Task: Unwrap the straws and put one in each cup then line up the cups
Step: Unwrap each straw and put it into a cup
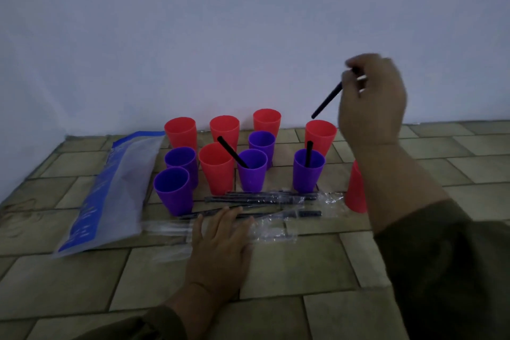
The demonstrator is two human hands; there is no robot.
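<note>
My right hand [372,102] pinches a bare black straw [327,102] whose lower tip hangs just above a red cup [320,136] at the back right. My left hand [220,243] lies flat, fingers straight, on empty clear wrappers [168,229] and the ends of the wrapped black straws [265,199] lying in front of the cups. Two purple cups [252,171] [307,172] each hold a black straw. Several other red and purple cups stand without straws. Another red cup [356,190] is partly hidden behind my right forearm.
A blue and clear plastic bag [110,188] lies flat left of the cups. The table top [303,270] has a tan brick pattern and ends against a pale wall behind the cups.
</note>
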